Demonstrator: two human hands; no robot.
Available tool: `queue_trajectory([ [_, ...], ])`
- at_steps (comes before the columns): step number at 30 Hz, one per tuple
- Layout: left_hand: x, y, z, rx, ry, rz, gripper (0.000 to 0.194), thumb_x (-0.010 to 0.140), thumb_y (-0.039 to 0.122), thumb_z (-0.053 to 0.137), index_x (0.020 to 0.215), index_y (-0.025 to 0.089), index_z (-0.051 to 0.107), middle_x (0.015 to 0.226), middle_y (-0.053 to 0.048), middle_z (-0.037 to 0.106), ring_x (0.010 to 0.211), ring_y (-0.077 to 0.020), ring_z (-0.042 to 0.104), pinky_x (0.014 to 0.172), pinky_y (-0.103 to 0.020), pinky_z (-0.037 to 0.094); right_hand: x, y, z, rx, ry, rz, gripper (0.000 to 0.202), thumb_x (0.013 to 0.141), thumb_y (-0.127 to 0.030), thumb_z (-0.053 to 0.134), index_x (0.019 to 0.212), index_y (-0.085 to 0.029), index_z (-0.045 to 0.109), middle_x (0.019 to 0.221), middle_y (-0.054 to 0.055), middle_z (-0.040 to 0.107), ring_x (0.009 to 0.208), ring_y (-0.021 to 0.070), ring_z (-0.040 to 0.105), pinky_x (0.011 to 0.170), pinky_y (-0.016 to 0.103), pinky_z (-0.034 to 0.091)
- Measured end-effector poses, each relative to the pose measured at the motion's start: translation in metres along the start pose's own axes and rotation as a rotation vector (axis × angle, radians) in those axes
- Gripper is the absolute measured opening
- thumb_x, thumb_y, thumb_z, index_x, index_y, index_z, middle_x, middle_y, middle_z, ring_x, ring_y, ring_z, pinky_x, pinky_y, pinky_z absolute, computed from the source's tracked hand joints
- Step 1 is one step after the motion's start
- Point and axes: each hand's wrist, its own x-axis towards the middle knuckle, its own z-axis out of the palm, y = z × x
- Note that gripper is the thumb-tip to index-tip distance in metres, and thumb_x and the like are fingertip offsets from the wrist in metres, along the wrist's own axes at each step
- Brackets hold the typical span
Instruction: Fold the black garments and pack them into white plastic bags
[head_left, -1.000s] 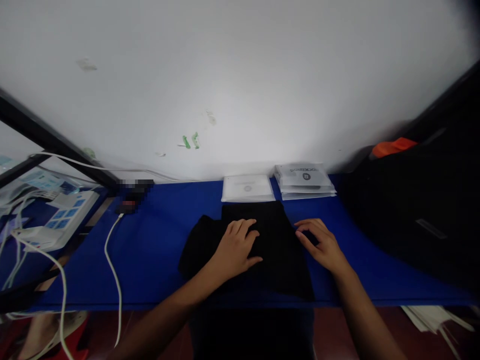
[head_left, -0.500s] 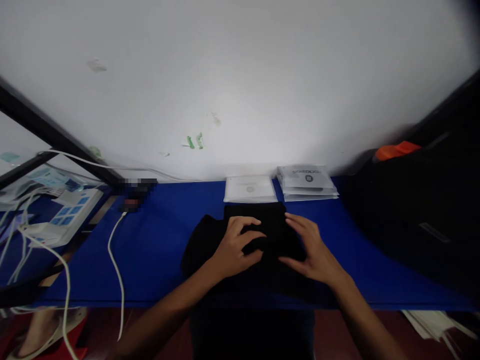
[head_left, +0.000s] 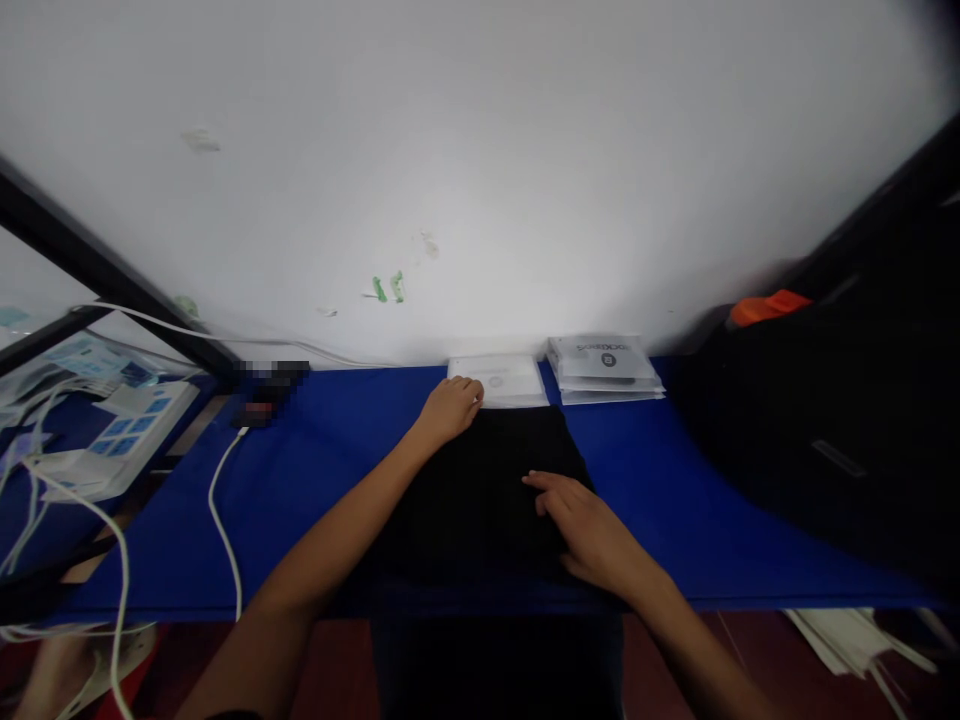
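A folded black garment (head_left: 495,480) lies on the blue tabletop (head_left: 300,470), spread between my two hands. My left hand (head_left: 452,408) is at its far left corner, fingers curled together on the edge; the fingertips are partly hidden. Lower on the right half, my right hand (head_left: 589,525) rests on the fabric with its index finger stretched out and the other fingers loosely bent. Just beyond the garment lies a flat white plastic packet (head_left: 514,380), close to my left fingers.
A stack of printed clear-white packets (head_left: 607,365) lies by the wall. At right is a large black bulky item (head_left: 787,420) with an orange piece (head_left: 769,308). A white cable (head_left: 225,530) runs over the left side, near a blue-and-white box (head_left: 139,435).
My left hand has moved away from me to the garment's far left corner. My right hand has shifted slightly nearer and left. The garment's left bulge is now drawn in, and it looks flatter.
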Motion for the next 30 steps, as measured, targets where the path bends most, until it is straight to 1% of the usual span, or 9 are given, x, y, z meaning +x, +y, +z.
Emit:
queue_trajectory([
  [2, 0.006, -0.004, 0.003, 0.033, -0.015, 0.015, 0.016, 0.090, 0.007, 0.051, 0.093, 0.013, 0.065, 0.084, -0.009, 0.066, 0.087, -0.0246, 0.061, 0.081, -0.038, 0.046, -0.002, -0.005, -0.001, -0.024, -0.042, 0.018, 0.061, 0.054, 0.002, 0.056, 0.113, -0.016, 0.053, 0.145, 0.020, 0.050, 0.137, 0.0309, 0.044, 0.109, 0.051, 0.041],
  [5, 0.003, 0.001, -0.003, 0.077, -0.022, 0.047, 0.022, 0.089, 0.005, 0.048, 0.096, 0.013, 0.067, 0.091, -0.012, 0.065, 0.088, -0.0248, 0.060, 0.081, -0.039, 0.045, -0.003, -0.009, -0.003, -0.091, -0.070, 0.039, 0.075, 0.056, 0.002, 0.057, 0.129, -0.014, 0.048, 0.144, 0.020, 0.050, 0.139, 0.0330, 0.042, 0.109, 0.054, 0.041],
  [9, -0.017, 0.015, -0.018, 0.109, 0.009, 0.083, 0.026, 0.091, 0.008, 0.046, 0.103, 0.013, 0.068, 0.102, -0.013, 0.063, 0.096, -0.0259, 0.057, 0.083, -0.040, 0.045, -0.002, -0.007, -0.012, -0.085, -0.043, 0.009, 0.065, 0.055, 0.008, 0.045, 0.115, -0.015, 0.052, 0.135, 0.018, 0.060, 0.137, 0.0292, 0.047, 0.106, 0.048, 0.047],
  [14, -0.049, 0.040, -0.032, 0.015, 0.171, 0.136, 0.033, 0.093, 0.008, 0.046, 0.122, 0.015, 0.061, 0.107, -0.013, 0.060, 0.100, -0.0250, 0.056, 0.087, -0.042, 0.050, 0.013, -0.002, -0.027, 0.104, 0.139, -0.209, 0.044, 0.060, 0.004, 0.044, 0.094, -0.024, 0.044, 0.143, 0.015, 0.054, 0.141, 0.0241, 0.041, 0.104, 0.046, 0.047],
  [19, -0.075, 0.073, -0.043, -0.257, 0.208, 0.216, 0.051, 0.092, 0.010, 0.052, 0.142, 0.016, 0.045, 0.117, -0.015, 0.055, 0.110, -0.0255, 0.055, 0.094, -0.043, 0.052, 0.033, 0.007, -0.022, 0.046, 0.235, -0.315, 0.033, 0.074, -0.005, 0.053, 0.102, -0.023, 0.047, 0.141, 0.019, 0.054, 0.135, 0.0268, 0.049, 0.100, 0.046, 0.049],
  [22, -0.083, 0.082, -0.042, -0.251, 0.152, 0.197, 0.066, 0.085, -0.002, 0.046, 0.147, 0.017, 0.038, 0.121, -0.016, 0.054, 0.114, -0.0269, 0.055, 0.097, -0.045, 0.052, 0.037, 0.013, -0.014, -0.110, 0.180, -0.195, 0.052, 0.077, -0.008, 0.052, 0.127, -0.019, 0.047, 0.135, 0.019, 0.058, 0.122, 0.0281, 0.059, 0.093, 0.045, 0.054],
  [25, -0.084, 0.083, -0.035, -0.176, 0.065, 0.193, 0.067, 0.079, -0.008, 0.039, 0.142, 0.013, 0.043, 0.128, -0.018, 0.055, 0.123, -0.0283, 0.052, 0.104, -0.048, 0.048, 0.037, 0.016, -0.003, -0.261, 0.115, -0.025, 0.072, 0.070, 0.000, 0.048, 0.139, -0.018, 0.040, 0.127, 0.015, 0.063, 0.115, 0.0279, 0.063, 0.087, 0.041, 0.057],
  [27, -0.083, 0.083, -0.030, -0.119, 0.003, 0.194, 0.063, 0.078, -0.008, 0.040, 0.138, 0.009, 0.047, 0.137, -0.019, 0.052, 0.131, -0.0299, 0.047, 0.110, -0.049, 0.043, 0.038, 0.014, 0.003, -0.356, 0.099, 0.067, 0.073, 0.067, 0.003, 0.047, 0.137, -0.016, 0.043, 0.120, 0.015, 0.066, 0.108, 0.0286, 0.065, 0.083, 0.039, 0.058],
  [30, -0.080, 0.089, -0.026, -0.050, -0.096, 0.191, 0.067, 0.074, -0.005, 0.043, 0.139, 0.008, 0.045, 0.153, -0.020, 0.039, 0.142, -0.0327, 0.036, 0.115, -0.052, 0.035, 0.044, 0.008, 0.011, -0.473, 0.071, 0.209, 0.058, 0.072, 0.005, 0.047, 0.127, -0.013, 0.053, 0.104, 0.017, 0.069, 0.092, 0.0295, 0.069, 0.073, 0.036, 0.059],
])
